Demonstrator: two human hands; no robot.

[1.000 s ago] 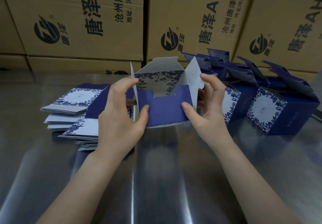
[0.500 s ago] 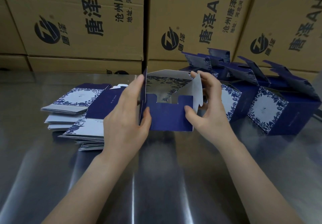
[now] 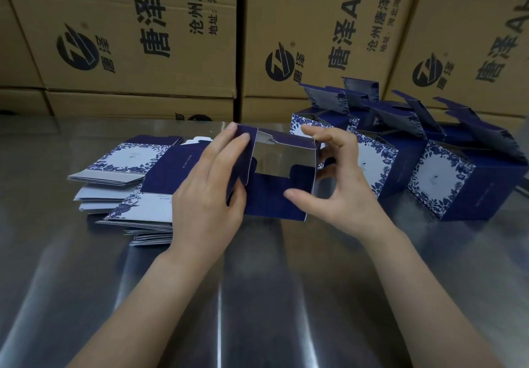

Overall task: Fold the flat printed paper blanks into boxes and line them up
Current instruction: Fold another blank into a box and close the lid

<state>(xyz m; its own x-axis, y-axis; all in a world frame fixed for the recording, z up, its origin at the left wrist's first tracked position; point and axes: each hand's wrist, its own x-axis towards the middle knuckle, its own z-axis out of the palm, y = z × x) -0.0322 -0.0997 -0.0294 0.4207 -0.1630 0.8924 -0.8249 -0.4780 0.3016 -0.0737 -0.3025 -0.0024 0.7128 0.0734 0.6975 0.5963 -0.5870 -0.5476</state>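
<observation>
At the centre of the frame a half-folded box point(image 3: 274, 195) of dark blue printed paper stands on the steel counter point(image 3: 257, 296), its open top facing the camera so the pale inside and a notched front panel show. The left hand point(image 3: 206, 190) holds its left side: the fingers point(image 3: 229, 138) lie nearly straight over the side flap, bending it inward, with the thumb under the flap's lower edge, so the flap is pinched between them. The right hand point(image 3: 343, 184) clasps the right side, its thumb pressed on the front panel near the bottom corner and its curled fingers point(image 3: 315, 132) hooked over the top right edge.

Left of the hands, a loose stack of flat blanks point(image 3: 128, 167) lies on the counter, blue floral borders and white panels face up, and the left hand hides part of it. At the right of the frame the finished boxes point(image 3: 446, 184) stand close together in a row with their top flaps raised. Brown cardboard cartons point(image 3: 143, 38) with black Chinese lettering and a round logo fill the upper part of the frame behind the counter.
</observation>
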